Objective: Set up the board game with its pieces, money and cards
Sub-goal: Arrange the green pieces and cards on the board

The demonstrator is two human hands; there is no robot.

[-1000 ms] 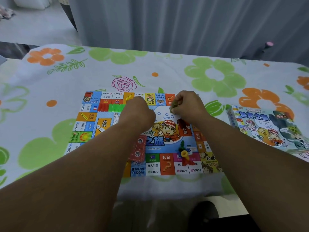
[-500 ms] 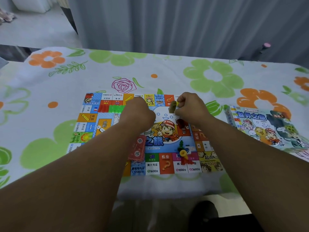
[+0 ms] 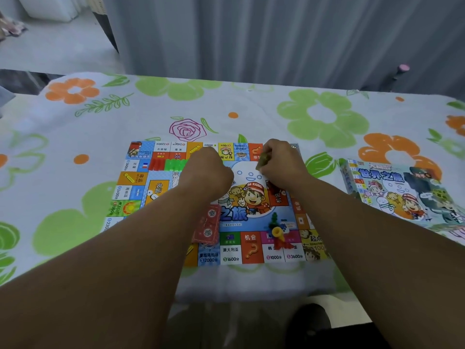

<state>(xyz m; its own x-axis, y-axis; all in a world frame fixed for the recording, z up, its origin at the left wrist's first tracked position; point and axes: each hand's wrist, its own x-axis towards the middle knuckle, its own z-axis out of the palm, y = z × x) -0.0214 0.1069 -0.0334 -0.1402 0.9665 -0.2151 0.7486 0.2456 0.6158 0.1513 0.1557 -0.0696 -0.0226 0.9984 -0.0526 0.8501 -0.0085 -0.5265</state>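
The colourful game board [image 3: 141, 187] lies flat on the flowered tablecloth. My right hand [image 3: 281, 165] hovers over the board's far edge and pinches a small olive-green piece [image 3: 263, 158]. My left hand [image 3: 206, 172] is curled over the board beside a row of red houses [image 3: 156, 164] and green houses [image 3: 176, 164]; what its fingers hold is hidden. A red card stack [image 3: 207, 229] sits near the board's front. Several pawns [image 3: 276, 231], green, yellow and red, stand at the front right squares.
The game box [image 3: 402, 190] lies on the table to the right of the board. A grey curtain [image 3: 276, 36] hangs behind the table. The table's front edge [image 3: 251, 295] runs close under my forearms.
My right hand has lifted slightly with the green piece and shifted a little toward the far edge. My left hand has stayed beside the houses.
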